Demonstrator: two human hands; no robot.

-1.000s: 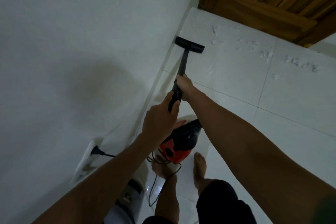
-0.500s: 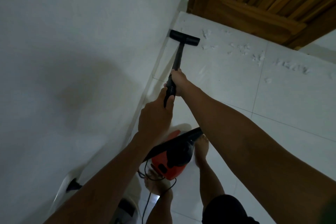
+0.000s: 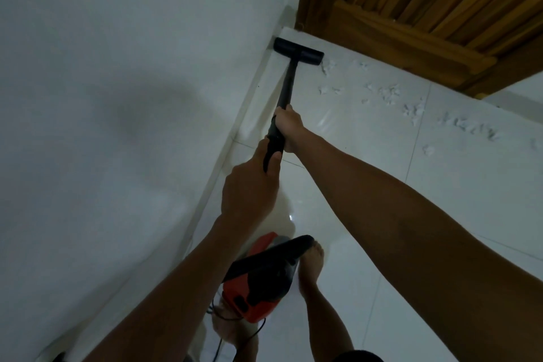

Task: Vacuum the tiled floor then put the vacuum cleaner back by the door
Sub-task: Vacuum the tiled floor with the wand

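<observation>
I hold a red and black vacuum cleaner [image 3: 258,282] with a long black wand [image 3: 286,88]. Its flat black nozzle [image 3: 298,51] rests on the white tiled floor [image 3: 367,185] in the corner where the wall meets the wooden door [image 3: 411,3]. My right hand [image 3: 289,126] is closed around the wand further up. Just behind it, my left hand [image 3: 249,188] grips the wand's lower end. Small white scraps [image 3: 388,92] lie scattered on the tiles to the right of the nozzle, along the door.
A white wall [image 3: 117,97] with a pale skirting runs along the left, close to the wand. The vacuum's black cord [image 3: 235,338] trails down by my bare feet [image 3: 313,258]. Open tiles stretch to the right.
The nozzle has slid forward along the wall into the corner by the door. I have stepped forward, and the wall socket has dropped out of view.
</observation>
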